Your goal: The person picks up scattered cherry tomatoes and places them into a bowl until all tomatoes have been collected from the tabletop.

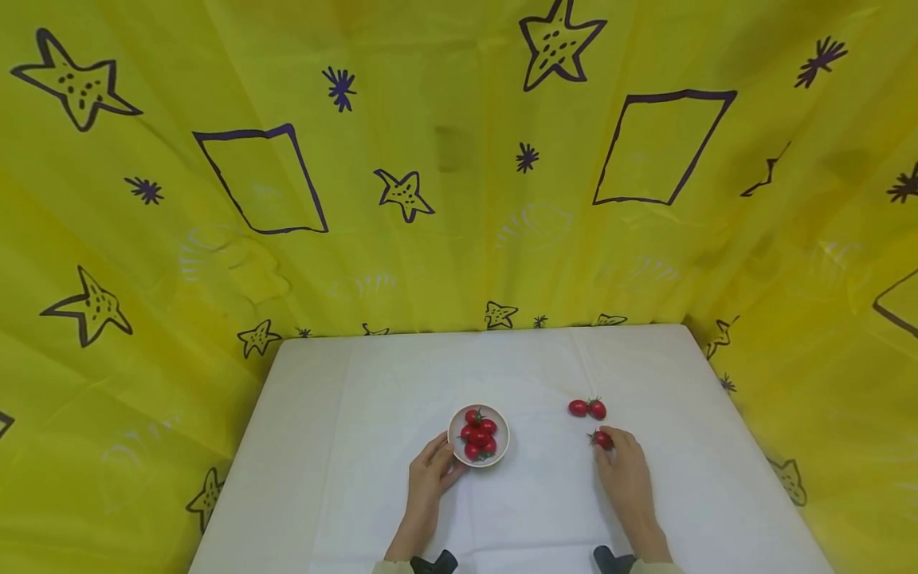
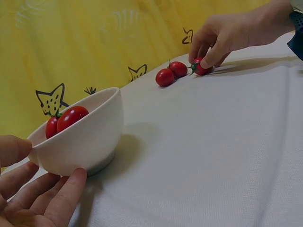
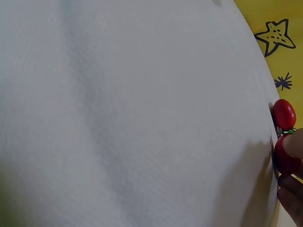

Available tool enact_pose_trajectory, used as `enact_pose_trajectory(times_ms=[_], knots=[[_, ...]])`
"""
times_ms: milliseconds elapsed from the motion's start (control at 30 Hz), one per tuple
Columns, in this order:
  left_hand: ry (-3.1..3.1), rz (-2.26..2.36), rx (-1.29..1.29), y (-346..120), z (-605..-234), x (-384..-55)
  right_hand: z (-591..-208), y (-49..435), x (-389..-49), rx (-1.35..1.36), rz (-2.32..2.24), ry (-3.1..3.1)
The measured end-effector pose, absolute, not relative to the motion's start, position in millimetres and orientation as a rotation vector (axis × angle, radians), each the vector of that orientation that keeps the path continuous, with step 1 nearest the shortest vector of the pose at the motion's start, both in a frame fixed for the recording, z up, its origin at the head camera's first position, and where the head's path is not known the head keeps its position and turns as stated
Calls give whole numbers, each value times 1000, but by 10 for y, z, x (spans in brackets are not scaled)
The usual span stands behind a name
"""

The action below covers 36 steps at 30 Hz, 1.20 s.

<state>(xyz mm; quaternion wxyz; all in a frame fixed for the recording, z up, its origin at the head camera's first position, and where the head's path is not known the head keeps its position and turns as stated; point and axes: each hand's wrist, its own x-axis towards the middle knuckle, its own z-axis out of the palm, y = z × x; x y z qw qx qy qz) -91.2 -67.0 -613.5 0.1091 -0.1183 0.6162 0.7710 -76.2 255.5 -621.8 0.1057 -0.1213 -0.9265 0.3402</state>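
Observation:
A small white bowl [image 1: 459,459] holding several red cherry tomatoes [image 1: 478,437] stands on the white-covered table. My left hand [image 1: 429,472] grips its left side, with the thumb at the rim and the fingers [image 2: 66,198] spread against the lower wall. To the right, my right hand [image 1: 626,473] pinches a cherry tomato [image 1: 602,439] with a green stem between thumb and fingertips, low at the cloth. Just beyond that hand, two more cherry tomatoes, one at the left [image 1: 578,408] and one at the right [image 1: 598,409], lie side by side.
White cloth [image 1: 531,510] covers the table, with fold lines running across it. A yellow curtain [image 1: 459,263] with drawn stars and frames surrounds its back and sides. Dark bands [image 1: 434,563] sit on both wrists.

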Motion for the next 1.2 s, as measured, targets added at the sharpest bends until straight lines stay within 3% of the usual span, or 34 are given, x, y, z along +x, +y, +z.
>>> enact_pose_trajectory(times_ms=[833, 1200], knots=[[1807, 2253, -356, -683, -6148, -938, -6217, 2248, -764, -260, 1110, -2693], [1816, 2265, -377, -681, -6155, -920, -6221, 1994, -732, -7, 1069, -2804]])
